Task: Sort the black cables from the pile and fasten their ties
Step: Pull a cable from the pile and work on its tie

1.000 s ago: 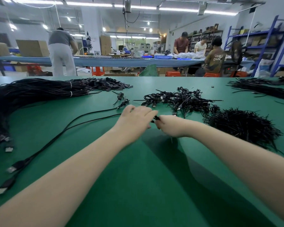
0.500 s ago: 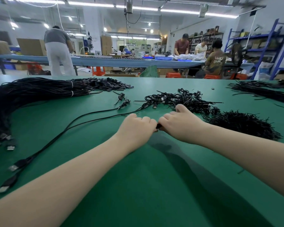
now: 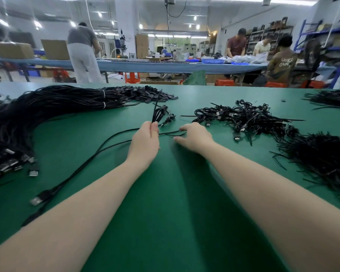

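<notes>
On the green tabletop (image 3: 165,222) the left hand (image 3: 145,142) pinches a small coiled cable (image 3: 159,114) between thumb and fingers, holding it upright with the loose tail of its tie (image 3: 157,101) sticking up above the coil, which suggests the tie is on but perhaps not yet trimmed or tucked. The right hand (image 3: 194,137) lies low over the surface just beside it, fingers loosely bent and spread, touching or about to take a thin black strand (image 3: 173,134) lying there; whether it actually grips the strand cannot be told. Two long uncoiled cables (image 3: 98,152) run from near the left hand down to their plugs at the lower left, apparently next in line. A heap of coiled, tied cables (image 3: 243,118) lies beyond the right hand, and this looks like the finished stock, still small. Far more remains: a thick bundle of straight cables (image 3: 47,107) sweeps across the left side, banded in two places, with its plugs spilling toward the near left edge. A bushy mound of loose ties (image 3: 322,154) sits at the right, with another dark bunch (image 3: 330,99) at the far right edge. Judged from this, the work is at an early stage, with one cable in hand nearly finished and most of the bundle untouched.
</notes>
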Action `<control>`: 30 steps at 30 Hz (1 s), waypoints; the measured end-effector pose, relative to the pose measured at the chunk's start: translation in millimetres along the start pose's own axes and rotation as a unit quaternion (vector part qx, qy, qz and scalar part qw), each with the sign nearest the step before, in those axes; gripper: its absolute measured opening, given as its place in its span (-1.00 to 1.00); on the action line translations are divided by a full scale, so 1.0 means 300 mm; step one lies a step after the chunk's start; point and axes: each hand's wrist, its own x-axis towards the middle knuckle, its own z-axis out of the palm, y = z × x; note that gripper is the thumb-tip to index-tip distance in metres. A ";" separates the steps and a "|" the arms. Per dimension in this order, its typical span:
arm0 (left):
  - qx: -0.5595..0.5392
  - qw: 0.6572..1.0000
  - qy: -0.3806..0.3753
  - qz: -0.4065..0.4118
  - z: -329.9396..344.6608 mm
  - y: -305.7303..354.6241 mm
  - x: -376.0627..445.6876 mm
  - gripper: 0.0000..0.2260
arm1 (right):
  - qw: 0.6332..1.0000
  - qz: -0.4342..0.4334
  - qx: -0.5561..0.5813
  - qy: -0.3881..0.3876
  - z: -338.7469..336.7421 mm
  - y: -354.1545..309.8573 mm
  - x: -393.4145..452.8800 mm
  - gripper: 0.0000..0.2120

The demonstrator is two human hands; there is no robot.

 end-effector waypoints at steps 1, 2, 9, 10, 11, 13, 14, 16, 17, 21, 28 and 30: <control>0.001 1.000 -0.003 -0.002 0.001 -0.003 0.002 -0.70 | 1.000 0.018 -0.006 0.013 0.012 -0.002 0.013 -0.61; 0.001 1.000 -0.005 -0.006 0.000 -0.002 0.001 -0.70 | 0.999 0.036 0.002 0.019 0.020 -0.002 0.028 -0.66; 0.048 0.999 -0.011 0.013 -0.012 0.038 -0.029 -0.65 | 0.997 0.026 -0.074 -0.022 -0.009 -0.016 0.008 -0.61; 0.073 0.997 -0.013 0.023 -0.011 0.045 -0.039 -0.65 | 0.997 -0.013 -0.078 0.017 -0.023 -0.013 -0.031 -0.64; 0.102 0.994 -0.017 0.033 -0.009 0.052 -0.048 -0.65 | 0.993 -0.060 -0.083 0.061 -0.038 -0.007 -0.077 -0.68; 0.148 0.987 -0.032 0.055 0.001 0.067 -0.065 -0.65 | 0.979 -0.141 -0.083 0.123 -0.071 0.012 -0.169 -0.74; 0.161 0.984 -0.044 0.066 0.007 0.074 -0.072 -0.65 | 0.973 -0.169 -0.079 0.137 -0.084 0.025 -0.210 -0.76; 0.176 0.977 -0.078 0.096 0.024 0.087 -0.085 -0.66 | 0.966 -0.205 -0.045 0.149 -0.095 0.061 -0.273 -0.79; 0.181 0.972 -0.097 0.111 0.033 0.095 -0.092 -0.67 | 0.966 -0.208 -0.010 0.155 -0.097 0.079 -0.299 -0.80; 0.189 0.961 -0.147 0.142 0.056 0.112 -0.119 -0.67 | 0.958 -0.184 0.077 0.208 -0.092 0.120 -0.350 -0.83; 0.318 0.921 -0.145 0.172 0.075 0.124 -0.142 -0.71 | 0.933 -0.242 0.031 0.265 -0.080 0.135 -0.346 -0.91; 0.365 0.900 -0.126 0.203 0.087 0.127 -0.147 -0.71 | 0.927 -0.265 0.007 0.266 -0.082 0.135 -0.347 -0.91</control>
